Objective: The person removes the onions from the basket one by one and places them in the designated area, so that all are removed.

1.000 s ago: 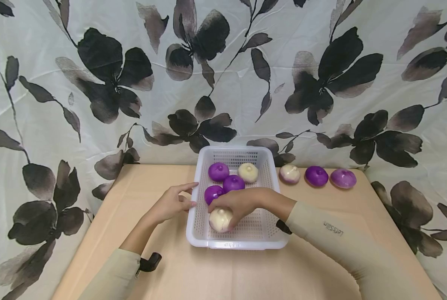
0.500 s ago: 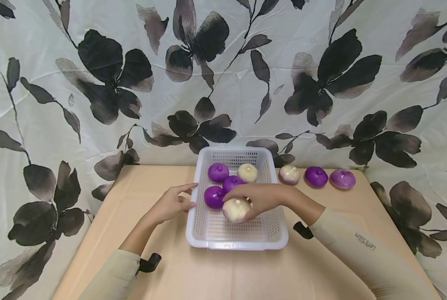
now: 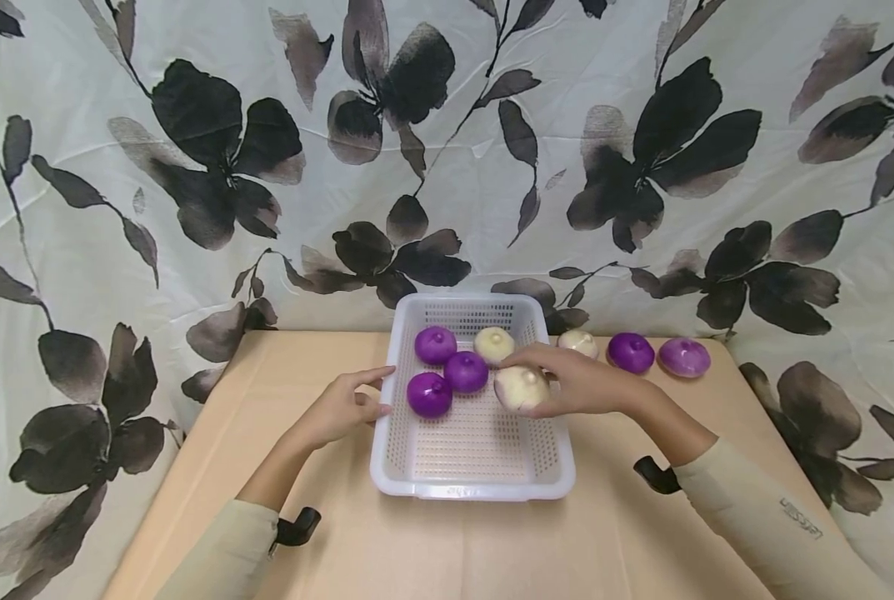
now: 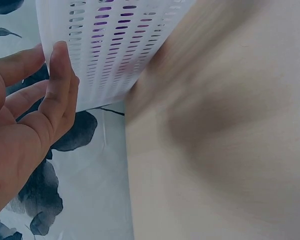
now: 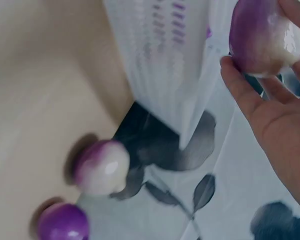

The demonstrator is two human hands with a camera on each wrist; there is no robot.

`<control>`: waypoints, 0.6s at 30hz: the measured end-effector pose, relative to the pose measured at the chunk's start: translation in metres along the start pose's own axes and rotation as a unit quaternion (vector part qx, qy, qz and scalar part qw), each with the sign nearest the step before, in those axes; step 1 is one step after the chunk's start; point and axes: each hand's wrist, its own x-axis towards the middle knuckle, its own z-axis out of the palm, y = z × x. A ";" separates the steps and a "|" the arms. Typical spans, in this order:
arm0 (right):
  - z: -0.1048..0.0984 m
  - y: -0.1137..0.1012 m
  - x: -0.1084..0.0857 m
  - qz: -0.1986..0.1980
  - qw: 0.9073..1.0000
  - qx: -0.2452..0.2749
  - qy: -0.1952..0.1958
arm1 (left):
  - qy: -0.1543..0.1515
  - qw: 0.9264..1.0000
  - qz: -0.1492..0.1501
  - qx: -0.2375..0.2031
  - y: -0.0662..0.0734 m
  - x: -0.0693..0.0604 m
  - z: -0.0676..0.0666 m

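Note:
In the head view my right hand grips a glossy purple-and-white turnip, white end up, over the right side of a white plastic basket. The right wrist view shows this turnip with my fingers curled round it. My left hand touches the basket's left rim with its fingertips, also visible on the basket wall in the left wrist view. Inside the basket are three purple-up turnips and a white-up turnip.
Right of the basket, a white-up turnip and two purple turnips stand in a row along the back of the light wooden table. A floral cloth hangs behind the table.
My right hand has carried the turnip from the basket's front left to its right side, uncovering the purple turnips. My left hand has stayed at the rim.

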 end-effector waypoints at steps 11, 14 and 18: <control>-0.016 0.034 -0.033 0.052 0.991 -0.016 0.125 | 0.002 1.000 -0.003 0.001 -0.001 0.002 0.000; -0.021 0.040 -0.040 0.069 0.987 -0.018 0.142 | 0.003 1.000 -0.001 0.002 0.000 0.002 0.000; -0.025 0.050 -0.050 0.100 0.983 -0.008 0.155 | 0.005 1.000 -0.004 0.001 0.001 0.002 0.001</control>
